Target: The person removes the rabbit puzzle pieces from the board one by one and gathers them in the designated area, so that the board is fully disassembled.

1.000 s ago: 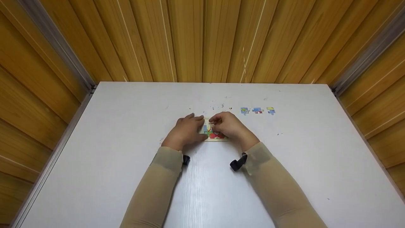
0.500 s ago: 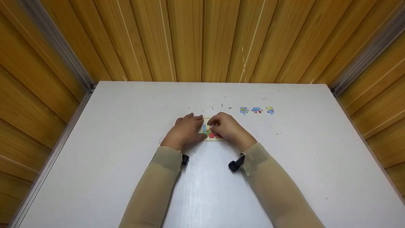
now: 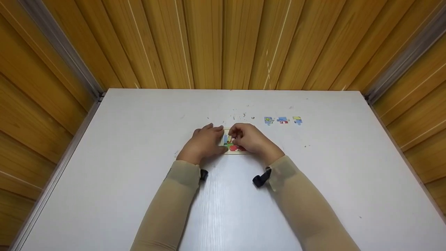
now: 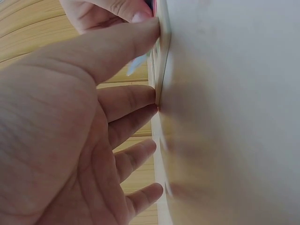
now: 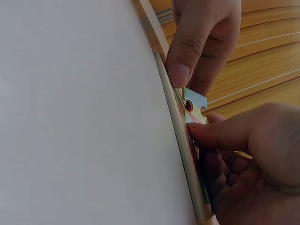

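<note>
A small jigsaw board (image 3: 237,153) with a pale wooden rim and a colourful picture lies under both hands in the head view. My left hand (image 3: 206,142) rests at its left end, thumb on the near side and forefinger at the far corner, fingers fairly straight. My right hand (image 3: 249,139) is over the right part of the board, covering much of it. In the right wrist view, a blue and pale yellow puzzle piece (image 5: 197,101) stands tilted up from the board, its lower end pinched by my right thumb (image 5: 206,133) and fingers. My left thumb is close beside it.
Three loose puzzle pieces lie in a row beyond my right hand: one left (image 3: 268,120), one middle (image 3: 283,120), one right (image 3: 297,120). Small dark specks dot the white table (image 3: 223,209). Wood-patterned panels (image 3: 223,45) stand behind the table and at both sides.
My right hand has shifted slightly left over the board, and its fingers have changed position a little. The left hand and the three loose pieces keep their places.
</note>
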The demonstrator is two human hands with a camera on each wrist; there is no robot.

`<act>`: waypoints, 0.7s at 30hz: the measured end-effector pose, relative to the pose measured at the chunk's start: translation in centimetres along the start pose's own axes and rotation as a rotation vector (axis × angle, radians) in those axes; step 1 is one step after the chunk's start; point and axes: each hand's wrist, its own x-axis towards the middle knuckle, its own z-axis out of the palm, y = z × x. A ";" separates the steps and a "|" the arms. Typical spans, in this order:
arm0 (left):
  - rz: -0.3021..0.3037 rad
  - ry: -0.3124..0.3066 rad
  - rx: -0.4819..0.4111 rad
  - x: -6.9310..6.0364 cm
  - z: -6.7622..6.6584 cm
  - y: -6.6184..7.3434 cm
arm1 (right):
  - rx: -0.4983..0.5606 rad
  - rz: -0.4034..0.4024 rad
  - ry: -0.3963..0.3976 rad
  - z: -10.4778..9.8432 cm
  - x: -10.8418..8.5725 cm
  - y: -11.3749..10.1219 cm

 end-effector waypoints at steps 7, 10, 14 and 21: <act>0.006 0.014 0.019 0.3 -0.3 0.2 | 0.035 0.014 0.002 -0.5 0.2 0.0; 0.015 0.013 0.011 0.2 -0.3 0.3 | 0.054 0.038 0.010 -0.7 0.1 0.0; 0.011 0.015 -0.007 0.0 -0.2 0.2 | 0.079 0.052 0.009 -0.8 0.0 0.1; 0.002 0.019 -0.017 -0.3 0.0 0.2 | 0.179 0.080 0.035 -0.9 -0.1 0.2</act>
